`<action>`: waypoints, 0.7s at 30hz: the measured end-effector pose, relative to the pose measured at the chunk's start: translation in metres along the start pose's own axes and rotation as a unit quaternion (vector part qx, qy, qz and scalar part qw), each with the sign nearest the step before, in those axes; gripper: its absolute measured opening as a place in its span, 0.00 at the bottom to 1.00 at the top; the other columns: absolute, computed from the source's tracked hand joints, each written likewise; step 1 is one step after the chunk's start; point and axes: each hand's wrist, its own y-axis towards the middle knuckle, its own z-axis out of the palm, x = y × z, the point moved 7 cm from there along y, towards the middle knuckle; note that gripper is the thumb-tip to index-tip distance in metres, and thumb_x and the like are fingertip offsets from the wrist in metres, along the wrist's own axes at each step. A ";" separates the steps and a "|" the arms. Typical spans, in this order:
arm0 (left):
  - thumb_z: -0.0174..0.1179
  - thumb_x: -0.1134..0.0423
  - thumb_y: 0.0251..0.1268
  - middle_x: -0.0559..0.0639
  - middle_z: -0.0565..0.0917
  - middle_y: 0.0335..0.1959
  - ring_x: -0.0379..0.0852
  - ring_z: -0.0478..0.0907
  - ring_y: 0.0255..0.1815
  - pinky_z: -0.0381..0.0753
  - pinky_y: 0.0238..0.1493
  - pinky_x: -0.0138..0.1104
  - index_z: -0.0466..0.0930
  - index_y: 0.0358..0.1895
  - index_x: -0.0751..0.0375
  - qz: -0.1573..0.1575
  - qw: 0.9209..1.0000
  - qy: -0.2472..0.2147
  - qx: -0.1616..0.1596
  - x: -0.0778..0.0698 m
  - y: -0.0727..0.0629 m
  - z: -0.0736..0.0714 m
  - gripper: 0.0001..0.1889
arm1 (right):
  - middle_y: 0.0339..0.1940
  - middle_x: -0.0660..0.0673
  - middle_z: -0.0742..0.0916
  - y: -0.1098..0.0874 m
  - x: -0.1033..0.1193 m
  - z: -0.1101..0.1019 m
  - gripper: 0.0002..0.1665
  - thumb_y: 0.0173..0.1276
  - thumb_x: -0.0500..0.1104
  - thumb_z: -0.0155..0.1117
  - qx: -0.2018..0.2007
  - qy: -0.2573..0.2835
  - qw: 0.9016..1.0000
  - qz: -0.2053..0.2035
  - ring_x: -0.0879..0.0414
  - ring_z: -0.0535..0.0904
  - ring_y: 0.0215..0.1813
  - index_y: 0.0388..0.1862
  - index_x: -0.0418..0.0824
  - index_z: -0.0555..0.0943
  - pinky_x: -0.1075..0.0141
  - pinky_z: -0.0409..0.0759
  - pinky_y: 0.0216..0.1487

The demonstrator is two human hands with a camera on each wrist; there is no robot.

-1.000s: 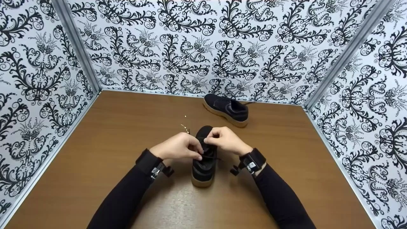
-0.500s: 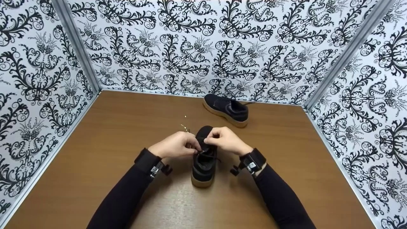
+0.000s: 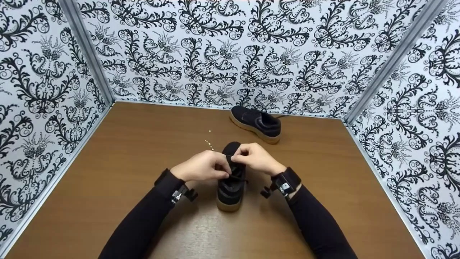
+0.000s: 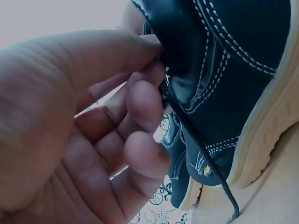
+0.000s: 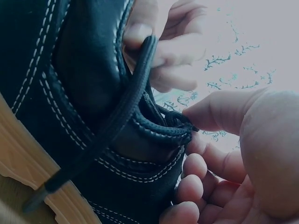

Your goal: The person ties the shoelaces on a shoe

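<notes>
A black low-cut shoe [image 3: 230, 196] with white stitching and a tan sole stands in the middle of the table, heel toward me. My left hand [image 3: 203, 166] is over its left side, thumb and forefinger pinching a black shoelace at the opening. On the other side, my right hand [image 3: 257, 158] pinches lace near the front eyelets. In the right wrist view a loose shoelace [image 5: 124, 109] crosses the shoe's side, its tipped end hanging past the sole. Another length of shoelace [image 4: 201, 147] trails down to the table in the left wrist view. My fingers partly hide the lacing.
The matching shoe [image 3: 256, 124] lies at the back, right of centre, close to the patterned rear wall [image 3: 222, 54]. Small pale specks [image 3: 209, 144] show on the brown table [image 3: 143, 136] beyond my left hand. Patterned walls border both sides.
My left hand shifts slightly left and away from me, then comes back right and toward me over the shoe's opening. The right hand stays nearly still; both shoes keep their places.
</notes>
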 end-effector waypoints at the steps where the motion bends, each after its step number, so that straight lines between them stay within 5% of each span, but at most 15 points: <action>1: 0.76 0.67 0.71 0.44 0.91 0.42 0.40 0.84 0.44 0.85 0.49 0.36 0.96 0.44 0.54 -0.006 1.000 -0.001 -0.003 0.001 0.000 0.000 0.04 | 0.33 0.56 0.89 0.000 0.000 0.000 0.08 0.74 0.49 0.77 0.001 0.000 1.000 0.001 0.59 0.80 0.37 0.36 0.48 0.92 0.67 0.75 0.40; 10: 0.79 0.66 0.69 0.40 0.90 0.36 0.37 0.84 0.32 0.85 0.37 0.32 0.95 0.46 0.56 -0.038 0.998 -0.054 -0.006 0.010 -0.001 -0.005 0.06 | 0.33 0.55 0.89 0.001 0.000 0.000 0.09 0.75 0.50 0.77 0.000 0.001 1.000 0.001 0.59 0.80 0.37 0.37 0.48 0.92 0.67 0.75 0.40; 21: 0.76 0.65 0.73 0.43 0.91 0.32 0.57 0.89 0.28 0.88 0.29 0.37 0.93 0.42 0.59 -0.092 0.988 -0.119 -0.017 0.028 -0.005 -0.011 0.02 | 0.33 0.54 0.89 -0.001 0.002 -0.002 0.10 0.75 0.50 0.78 -0.003 0.008 1.000 0.006 0.58 0.81 0.38 0.38 0.45 0.92 0.66 0.76 0.42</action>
